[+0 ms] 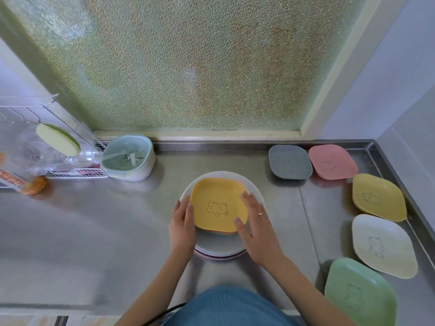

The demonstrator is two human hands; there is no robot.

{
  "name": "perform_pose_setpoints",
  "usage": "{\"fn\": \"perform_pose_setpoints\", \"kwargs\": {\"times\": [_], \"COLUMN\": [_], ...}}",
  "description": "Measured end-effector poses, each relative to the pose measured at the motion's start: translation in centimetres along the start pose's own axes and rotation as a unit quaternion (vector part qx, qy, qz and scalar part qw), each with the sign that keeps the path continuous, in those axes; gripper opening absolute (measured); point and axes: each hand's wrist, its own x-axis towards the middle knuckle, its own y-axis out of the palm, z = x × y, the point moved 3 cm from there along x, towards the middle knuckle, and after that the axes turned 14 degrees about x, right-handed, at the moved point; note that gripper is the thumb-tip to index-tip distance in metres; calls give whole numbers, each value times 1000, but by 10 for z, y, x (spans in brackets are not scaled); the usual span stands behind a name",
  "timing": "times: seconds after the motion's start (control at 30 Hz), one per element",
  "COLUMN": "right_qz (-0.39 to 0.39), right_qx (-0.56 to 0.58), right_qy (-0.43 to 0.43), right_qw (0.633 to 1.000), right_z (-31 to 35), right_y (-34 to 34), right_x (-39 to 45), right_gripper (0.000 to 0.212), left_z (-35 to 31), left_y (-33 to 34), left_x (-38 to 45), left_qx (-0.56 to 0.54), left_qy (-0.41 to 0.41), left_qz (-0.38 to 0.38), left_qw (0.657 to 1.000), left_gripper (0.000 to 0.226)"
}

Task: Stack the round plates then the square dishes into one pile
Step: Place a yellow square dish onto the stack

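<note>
The yellow square dish (217,205) sits between my left hand (181,225) and right hand (255,228), fingers nearly straight against its edges; I'd centre it squarely on the round plates (255,191).

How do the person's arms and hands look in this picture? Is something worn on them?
Both forearms are bare; no sleeves, gloves, watch or bracelet show. The right hand wears a thin gold-coloured ring on one finger. The left hand shows no ring. Near the bottom edge there is blue ribbed clothing, and a thin black cable runs beside it.
</note>
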Motion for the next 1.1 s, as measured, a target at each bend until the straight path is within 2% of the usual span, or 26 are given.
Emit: {"fn": "perform_pose_setpoints", "kwargs": {"times": [0.1,0.2,0.3,0.37,0.47,0.57,0.63,0.73,0.93,1.1], "right_qz": [32,26,17,-24,-105,-120,-120,-129,-137,-124], "right_qx": [1,3,39,72,158,270,306,321,309,253], "right_qy": [39,41,38,68,173,270,297,307,310,300], "right_qw": [999,999,998,995,967,916,896,886,889,911], "right_z": [-6,-8,-5,-6,-21,-31,-33,-35,-39,-53], "right_y": [5,4,3,-2,-12,-11,-4,2,-17,-47], "right_x": [3,3,3,1,-6,-9,-8,-3,22,50], "right_gripper": [61,60,60,61,62,61,57,48,50,48], "left_z": [0,0,2,10,20,28,32,36,24,5], "left_y": [1,-1,-2,-7,-13,-1,5,10,26,44], "left_x": [0,1,2,6,15,16,17,20,30,36], "left_qx": [60,88,38,0,-13,-95,-92,-94,-91,-81], "left_qy": [24,44,25,-3,-42,-122,-141,-152,-147,-124], "left_qz": [-4,-3,9,8,33,121,139,138,157,160], "left_qw": [998,995,999,1000,998,981,976,974,972,976], "left_gripper": [37,38,37,39,44,51,62,78,40,45]}}
